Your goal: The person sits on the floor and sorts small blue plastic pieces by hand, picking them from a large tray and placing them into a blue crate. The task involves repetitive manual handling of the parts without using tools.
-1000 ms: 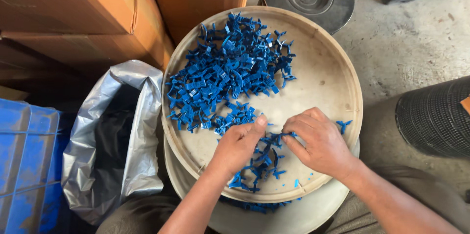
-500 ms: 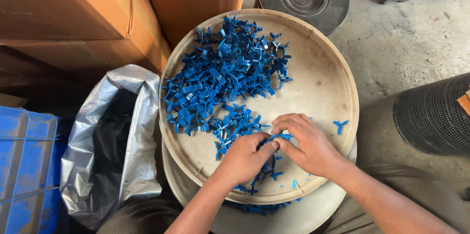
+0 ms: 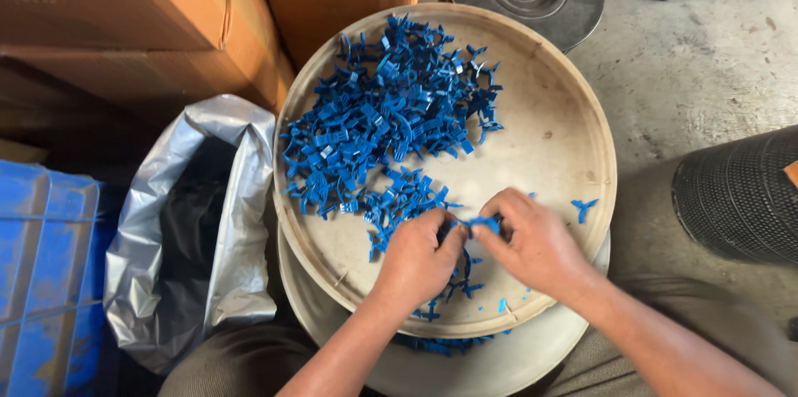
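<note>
Over one round tray, two hands, countless blue clips.

Blue plastic pieces, beige tray, silver bag

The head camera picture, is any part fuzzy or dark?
Head view: the heap of small blue plastic pieces in the round beige tray is sharp and evenly lit; the right hand and forearm look slightly smeared; the silver plastic bag's inside is deep shadow.
</note>
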